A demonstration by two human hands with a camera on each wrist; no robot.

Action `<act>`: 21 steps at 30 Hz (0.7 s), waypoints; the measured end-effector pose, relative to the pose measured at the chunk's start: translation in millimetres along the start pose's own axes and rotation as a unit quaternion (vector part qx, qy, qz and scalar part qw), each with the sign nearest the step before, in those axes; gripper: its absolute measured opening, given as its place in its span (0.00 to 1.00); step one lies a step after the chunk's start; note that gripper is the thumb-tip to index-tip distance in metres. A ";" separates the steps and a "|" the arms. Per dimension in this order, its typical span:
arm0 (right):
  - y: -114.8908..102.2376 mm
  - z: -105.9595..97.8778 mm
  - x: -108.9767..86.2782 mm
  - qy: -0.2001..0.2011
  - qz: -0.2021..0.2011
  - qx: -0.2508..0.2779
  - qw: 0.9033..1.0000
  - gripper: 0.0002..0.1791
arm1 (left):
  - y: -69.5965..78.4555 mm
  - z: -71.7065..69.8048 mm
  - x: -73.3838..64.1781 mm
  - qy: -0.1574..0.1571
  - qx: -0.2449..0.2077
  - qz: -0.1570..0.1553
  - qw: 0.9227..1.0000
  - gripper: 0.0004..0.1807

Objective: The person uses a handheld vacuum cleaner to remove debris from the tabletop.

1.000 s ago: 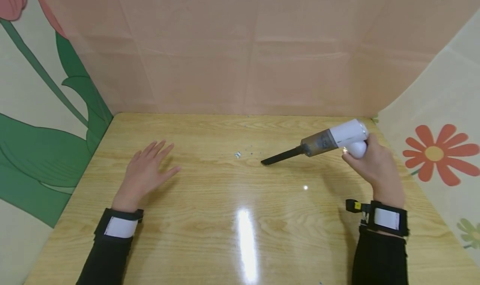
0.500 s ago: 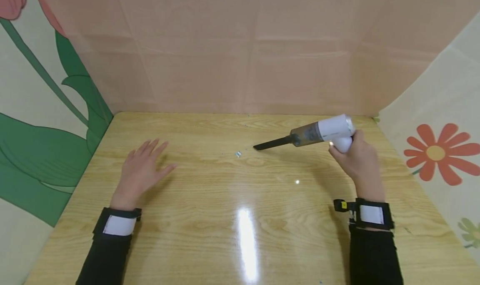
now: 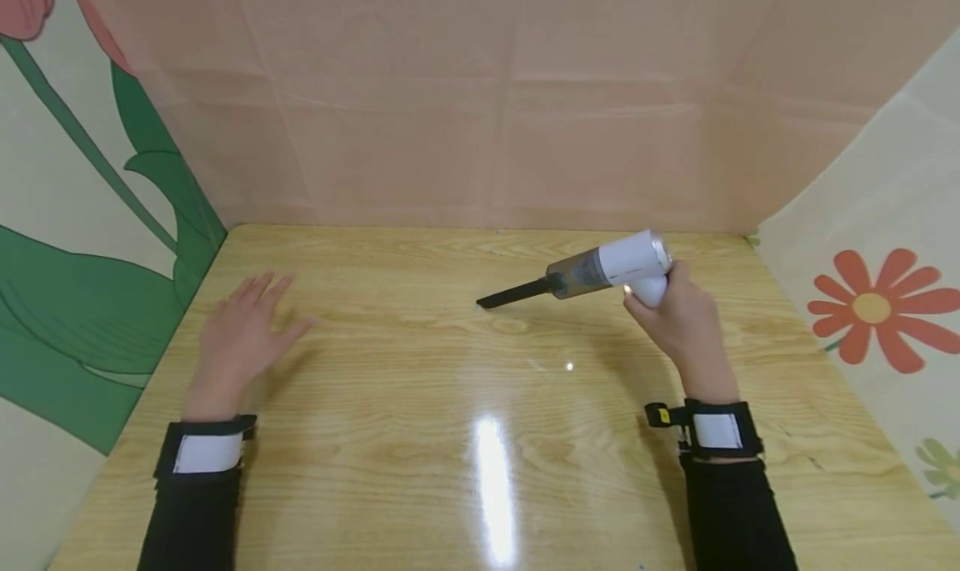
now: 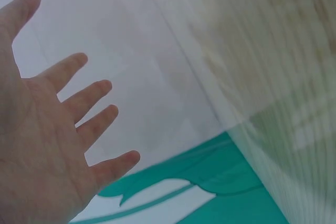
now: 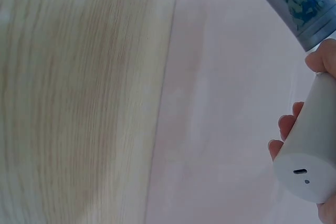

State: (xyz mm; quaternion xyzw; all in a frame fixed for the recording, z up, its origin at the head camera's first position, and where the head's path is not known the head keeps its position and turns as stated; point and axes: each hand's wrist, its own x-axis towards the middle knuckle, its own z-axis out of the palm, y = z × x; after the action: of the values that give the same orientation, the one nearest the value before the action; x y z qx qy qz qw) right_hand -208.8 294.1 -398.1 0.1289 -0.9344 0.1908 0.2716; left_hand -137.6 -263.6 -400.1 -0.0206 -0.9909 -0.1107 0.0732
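My right hand [image 3: 686,329] grips the white handle of a handheld vacuum cleaner [image 3: 630,258]. Its black crevice nozzle [image 3: 517,293] slants down to the left, the tip right at the tabletop near the middle. A small bluish speck shows at that tip. In the right wrist view, fingers curl round the white handle [image 5: 310,140], and bits of blue and pale debris show inside the clear dust cup [image 5: 304,4]. My left hand [image 3: 236,338] hovers over the left side of the table, fingers spread and holding nothing; the left wrist view shows its bare palm [image 4: 42,145].
The wood-grain table [image 3: 375,471] ends at the back against a pinkish cloth wall [image 3: 487,121]. Leaf-patterned cloth [image 3: 82,304] borders it on the left, flower-patterned cloth [image 3: 900,404] on the right. A tiny blue speck [image 3: 641,566] lies at the front edge of view.
The vacuum cleaner has moved left with my right hand; its nozzle tip is now where a shiny scrap lay, and nearby specks are gone from view. My left hand has drifted left.
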 end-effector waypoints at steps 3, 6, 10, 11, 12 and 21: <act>-4.2 1.8 0.1 -0.001 -0.007 0.003 1.000 0.32 | -7.9 -3.9 -1.7 0.013 -0.008 -0.003 1.000 0.44; -7.7 4.4 0.1 0.004 -0.023 0.004 1.000 0.33 | -14.6 -6.8 -3.8 0.021 -0.015 -0.007 1.000 0.43; -11.6 9.3 1.3 0.022 -0.055 0.002 0.998 0.31 | -20.7 -10.8 -5.7 0.018 -0.019 -0.016 1.000 0.45; -12.4 10.2 1.5 0.025 -0.059 0.001 0.998 0.31 | -21.6 -11.3 -5.9 0.016 -0.018 -0.018 1.000 0.45; -12.8 11.0 1.8 0.028 -0.062 0.000 0.998 0.31 | -22.1 -11.7 -5.7 0.014 -0.017 -0.019 1.000 0.45; -0.4 17.4 6.0 0.053 -0.015 -0.018 0.998 0.30 | -5.4 8.8 7.7 -0.002 -0.017 0.008 1.000 0.45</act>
State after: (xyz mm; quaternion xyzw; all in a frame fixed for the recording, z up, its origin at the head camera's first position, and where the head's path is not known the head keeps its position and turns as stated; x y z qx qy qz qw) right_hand -221.6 285.5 -408.2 0.1273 -0.9199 0.1769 0.3259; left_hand -146.7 -266.7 -408.6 -0.0301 -0.9889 -0.1266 0.0721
